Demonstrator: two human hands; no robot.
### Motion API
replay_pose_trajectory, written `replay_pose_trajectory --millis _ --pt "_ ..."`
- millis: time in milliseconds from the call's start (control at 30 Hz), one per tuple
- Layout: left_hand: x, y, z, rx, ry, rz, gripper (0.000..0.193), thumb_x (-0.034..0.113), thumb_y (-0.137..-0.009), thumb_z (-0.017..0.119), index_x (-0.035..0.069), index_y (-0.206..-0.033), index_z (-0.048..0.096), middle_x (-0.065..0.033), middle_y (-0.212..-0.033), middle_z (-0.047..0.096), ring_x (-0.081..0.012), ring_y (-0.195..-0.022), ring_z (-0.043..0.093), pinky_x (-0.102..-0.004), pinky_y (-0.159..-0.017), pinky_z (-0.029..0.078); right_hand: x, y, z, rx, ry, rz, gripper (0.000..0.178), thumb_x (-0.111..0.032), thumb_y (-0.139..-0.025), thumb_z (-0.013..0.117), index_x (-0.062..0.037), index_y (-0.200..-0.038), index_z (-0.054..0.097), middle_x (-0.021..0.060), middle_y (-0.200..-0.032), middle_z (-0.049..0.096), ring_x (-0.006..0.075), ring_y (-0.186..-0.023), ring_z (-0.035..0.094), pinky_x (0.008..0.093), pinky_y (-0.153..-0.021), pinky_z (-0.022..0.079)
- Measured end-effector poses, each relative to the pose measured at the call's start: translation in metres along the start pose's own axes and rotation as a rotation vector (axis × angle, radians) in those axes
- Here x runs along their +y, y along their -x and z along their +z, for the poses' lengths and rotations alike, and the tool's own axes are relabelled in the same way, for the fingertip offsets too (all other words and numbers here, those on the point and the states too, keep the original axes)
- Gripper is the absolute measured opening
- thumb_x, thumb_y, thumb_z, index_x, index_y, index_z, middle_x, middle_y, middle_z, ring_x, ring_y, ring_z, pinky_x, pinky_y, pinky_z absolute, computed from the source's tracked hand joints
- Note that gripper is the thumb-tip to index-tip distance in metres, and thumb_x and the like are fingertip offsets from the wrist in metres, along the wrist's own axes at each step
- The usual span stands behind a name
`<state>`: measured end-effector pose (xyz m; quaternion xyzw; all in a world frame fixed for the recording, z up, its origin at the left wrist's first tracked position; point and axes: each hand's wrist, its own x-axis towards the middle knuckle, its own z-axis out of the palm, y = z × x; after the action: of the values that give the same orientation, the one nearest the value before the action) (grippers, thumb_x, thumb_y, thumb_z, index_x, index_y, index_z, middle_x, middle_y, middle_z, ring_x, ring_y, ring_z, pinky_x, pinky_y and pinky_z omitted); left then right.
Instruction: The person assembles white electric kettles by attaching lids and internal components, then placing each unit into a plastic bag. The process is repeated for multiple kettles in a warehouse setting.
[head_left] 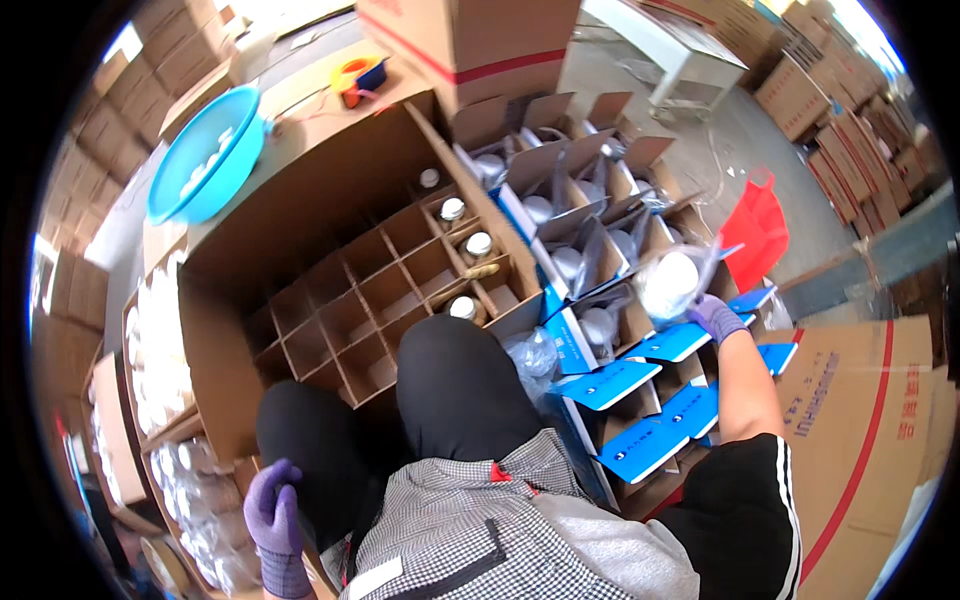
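My right hand [716, 318], in a purple glove, grips a white bottle [670, 282] in clear plastic wrap above the blue-and-white boxes at the right. The bottle is blurred, and its far side hides some fingertips. Under it and around stand open small boxes [610, 385] with blue flaps; several hold similar wrapped bottles [598, 325]. My left hand [272, 510], also gloved, hangs by my left thigh with loosely bent fingers and nothing visible in it. Between my knees and the boxes sits a large divided carton [215, 330] with several white-capped bottles [479, 245] in its right cells.
A turquoise basin [205, 150] with white pieces stands at the far left, near an orange tape dispenser [355, 78]. White bottles fill a carton [160, 345] on the left. A red bag [755, 230] lies beyond the boxes; a flat carton [865, 430] is at right.
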<state>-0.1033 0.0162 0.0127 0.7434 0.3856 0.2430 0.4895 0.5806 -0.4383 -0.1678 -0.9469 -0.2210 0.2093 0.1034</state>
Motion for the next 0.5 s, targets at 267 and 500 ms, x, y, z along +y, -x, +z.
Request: replay_pose_trajectory --millis 267,500 --pt "-0.021 -0.027 -0.083 0.397 -0.085 0.271 0.027 0.001 -0.091 0.062 -0.004 -0.117 0.068 -0.0119 -0.108 0.072 -0.0206 -0.104 0.067 -0.0334 -0.098 0.05 -0.018 -0.02 -0.03 0.382 -0.413 -0.153 0.034 -0.002 -0.097 0.053 0.0037 -0.13 0.056 0.0128 -0.118 0.063 0.0231 -0.108 0.06 0.0353 -0.095 0.049" --pt "-0.232 -0.174 -0.243 0.752 -0.274 -0.311 0.059 0.033 -0.088 0.072 0.0 -0.135 0.06 -0.019 -0.121 0.068 -0.0272 -0.114 0.065 -0.0349 -0.101 0.05 -0.289 0.084 -0.001 0.481 -0.181 -0.523 0.033 -0.008 -0.101 0.052 0.0043 -0.131 0.056 0.0187 -0.129 0.059 0.03 -0.12 0.056 0.0389 -0.105 0.043"
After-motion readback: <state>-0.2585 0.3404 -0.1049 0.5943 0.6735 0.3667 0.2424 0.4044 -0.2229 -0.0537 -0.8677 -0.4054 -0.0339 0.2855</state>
